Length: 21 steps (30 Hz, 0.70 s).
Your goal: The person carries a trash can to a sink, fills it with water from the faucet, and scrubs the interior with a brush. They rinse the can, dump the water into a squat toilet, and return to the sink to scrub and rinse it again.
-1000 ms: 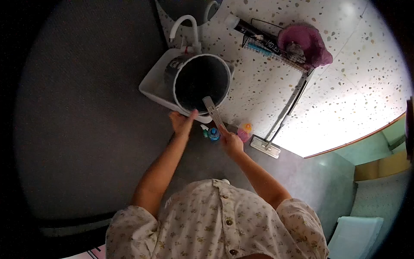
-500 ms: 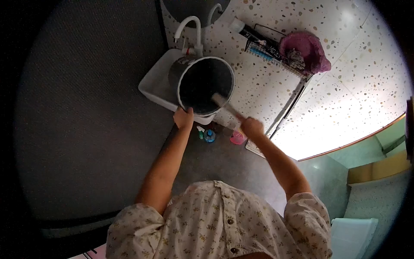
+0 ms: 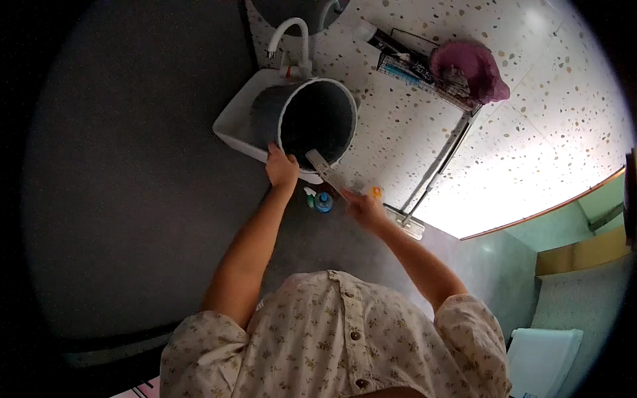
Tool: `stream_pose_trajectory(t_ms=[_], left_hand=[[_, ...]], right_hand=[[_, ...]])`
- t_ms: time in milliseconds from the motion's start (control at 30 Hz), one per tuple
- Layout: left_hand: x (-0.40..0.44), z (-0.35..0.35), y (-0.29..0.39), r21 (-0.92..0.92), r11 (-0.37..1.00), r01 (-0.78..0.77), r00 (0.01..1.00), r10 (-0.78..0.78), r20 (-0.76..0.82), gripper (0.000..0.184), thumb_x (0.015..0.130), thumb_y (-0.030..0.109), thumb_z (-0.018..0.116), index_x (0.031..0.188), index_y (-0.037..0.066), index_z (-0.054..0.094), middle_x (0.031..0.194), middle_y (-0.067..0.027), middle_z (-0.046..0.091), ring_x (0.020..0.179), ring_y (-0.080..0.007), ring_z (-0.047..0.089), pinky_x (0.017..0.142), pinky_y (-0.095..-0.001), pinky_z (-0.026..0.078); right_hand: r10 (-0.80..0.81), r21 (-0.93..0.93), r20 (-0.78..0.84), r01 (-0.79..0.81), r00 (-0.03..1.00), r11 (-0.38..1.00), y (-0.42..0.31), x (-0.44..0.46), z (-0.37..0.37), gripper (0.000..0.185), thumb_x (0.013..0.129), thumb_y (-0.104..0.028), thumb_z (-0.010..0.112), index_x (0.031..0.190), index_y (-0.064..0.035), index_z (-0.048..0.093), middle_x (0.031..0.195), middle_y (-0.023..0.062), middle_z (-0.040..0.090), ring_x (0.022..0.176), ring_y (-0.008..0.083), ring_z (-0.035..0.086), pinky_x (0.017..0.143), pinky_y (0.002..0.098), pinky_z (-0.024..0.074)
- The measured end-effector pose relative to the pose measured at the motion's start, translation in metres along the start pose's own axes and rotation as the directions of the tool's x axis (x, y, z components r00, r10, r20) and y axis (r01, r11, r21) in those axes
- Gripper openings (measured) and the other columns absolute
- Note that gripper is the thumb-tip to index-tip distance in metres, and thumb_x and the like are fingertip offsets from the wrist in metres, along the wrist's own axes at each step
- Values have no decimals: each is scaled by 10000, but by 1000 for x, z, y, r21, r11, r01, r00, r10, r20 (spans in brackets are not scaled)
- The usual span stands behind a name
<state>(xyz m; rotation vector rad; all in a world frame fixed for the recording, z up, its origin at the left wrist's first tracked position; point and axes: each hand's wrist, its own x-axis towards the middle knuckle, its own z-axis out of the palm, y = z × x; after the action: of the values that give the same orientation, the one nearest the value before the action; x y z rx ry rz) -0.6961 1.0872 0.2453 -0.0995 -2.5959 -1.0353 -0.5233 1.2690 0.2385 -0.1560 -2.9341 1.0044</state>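
A grey bucket (image 3: pixel 267 109) with a pale rim lies tilted in the white sink (image 3: pixel 233 132), its dark mouth facing me. My left hand (image 3: pixel 283 167) is closed on the lower left of the bucket's rim. In my right hand (image 3: pixel 366 209) is the handle of a flat, pale scrubbing brush (image 3: pixel 324 167). The brush's head reaches over the bucket's lower rim, just at the mouth. I cannot make out the bristles. The bucket's bottom is lost in shadow.
A white faucet (image 3: pixel 305 46) arches over the sink. On the floor below stand a blue bottle (image 3: pixel 323 203) and a green spray bottle (image 3: pixel 310 197). A flat mop (image 3: pixel 434 176) leans on the speckled wall, under a wire basket (image 3: pixel 424 86) with a purple bag (image 3: pixel 488 76).
My right hand has moved left and down toward me, drawing the brush head to the bucket's lower rim. The bucket has shifted slightly up and left, my left hand still on its rim.
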Motion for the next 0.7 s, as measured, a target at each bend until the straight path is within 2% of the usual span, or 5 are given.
stream_pose_trajectory(t_ms=[100, 233, 433, 600, 700], left_hand=[[5, -3, -2, -6, 1000, -14, 1000, 14, 19, 340, 777, 48, 561, 1048, -68, 392, 906, -314, 562, 818, -413, 596, 700, -443, 507], [13, -20, 10, 26, 998, -53, 993, 50, 106, 373, 778, 51, 572, 1070, -79, 381, 913, -315, 563, 837, -416, 597, 706, -451, 505], [10, -15, 8, 57, 998, 0, 994, -7, 111, 435, 778, 55, 581, 1118, -89, 351, 967, -316, 556, 867, -415, 594, 719, -436, 515], [1, -9, 3, 79, 997, 18, 999, -21, 45, 442, 787, 67, 578, 1139, -63, 343, 969, -301, 561, 855, -405, 601, 716, -443, 519], [5, -10, 3, 102, 993, 52, 993, -62, 102, 420, 791, 76, 577, 1129, -52, 363, 958, -294, 568, 849, -401, 604, 710, -446, 519]], right_hand=[[172, -502, 95, -102, 980, 859, 42, 33, -18, 521, 846, -193, 496, 1322, -375, 387, 847, 116, 618, 731, 266, 627, 667, 378, 503], [12, -731, -22, -24, 1000, 682, 48, 69, -71, 486, 872, -175, 449, 1337, -287, 359, 941, 114, 608, 764, 294, 635, 640, 404, 519], [118, -510, -52, -128, 992, 851, 50, 20, 27, 560, 871, -228, 501, 1367, -354, 275, 908, 143, 612, 785, 277, 623, 634, 408, 509], [171, 331, -109, -126, 979, 935, -20, -24, 86, 531, 789, -116, 544, 1284, -292, 468, 768, 128, 616, 650, 248, 619, 608, 343, 476], [216, 184, 0, -212, 976, 960, -30, -29, 69, 595, 786, -186, 600, 1325, -331, 395, 836, 119, 628, 764, 288, 632, 658, 396, 481]])
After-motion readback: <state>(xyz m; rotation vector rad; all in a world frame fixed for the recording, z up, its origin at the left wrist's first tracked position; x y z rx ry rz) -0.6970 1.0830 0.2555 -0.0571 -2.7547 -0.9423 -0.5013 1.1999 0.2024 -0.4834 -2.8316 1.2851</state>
